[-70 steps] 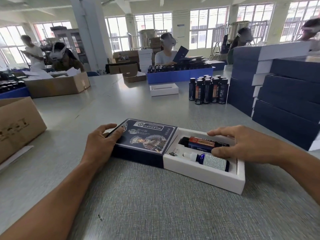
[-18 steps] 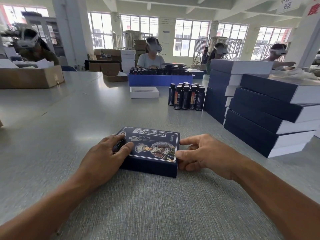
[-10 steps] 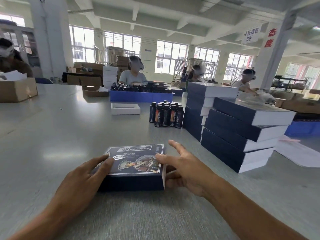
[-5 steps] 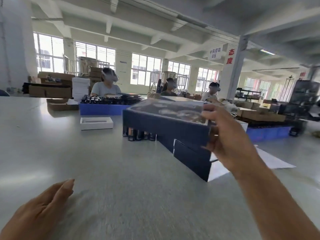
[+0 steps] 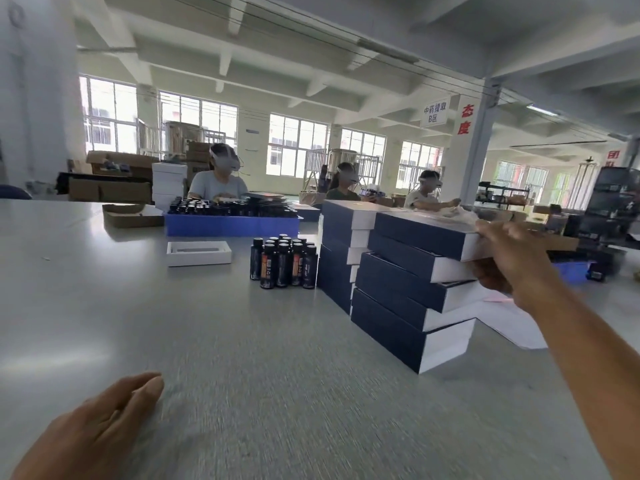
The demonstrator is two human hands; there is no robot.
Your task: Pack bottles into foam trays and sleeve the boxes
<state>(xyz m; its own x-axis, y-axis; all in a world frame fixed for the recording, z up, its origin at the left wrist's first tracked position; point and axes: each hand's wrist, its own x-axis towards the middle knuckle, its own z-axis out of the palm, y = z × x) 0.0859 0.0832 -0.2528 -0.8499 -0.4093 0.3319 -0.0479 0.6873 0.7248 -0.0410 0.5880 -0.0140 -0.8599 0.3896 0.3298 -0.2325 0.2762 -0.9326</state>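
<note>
Head view: fingers of the right hand point(image 5: 512, 258) grip the white end of the top sleeved box point(image 5: 426, 235), which lies on the near stack of boxes point(image 5: 398, 306). The left hand point(image 5: 93, 431) lies flat, fingers straight, on the grey table point(image 5: 242, 358). Loose bottles point(image 5: 282, 263) stand just left of the stacks; a white foam tray point(image 5: 199, 252) lies farther left

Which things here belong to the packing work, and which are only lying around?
Job: sleeved box gripped by right hand, stack of boxes, bottles, foam tray.
Lying about: cardboard tray, white sheet, left hand resting idle.
</note>
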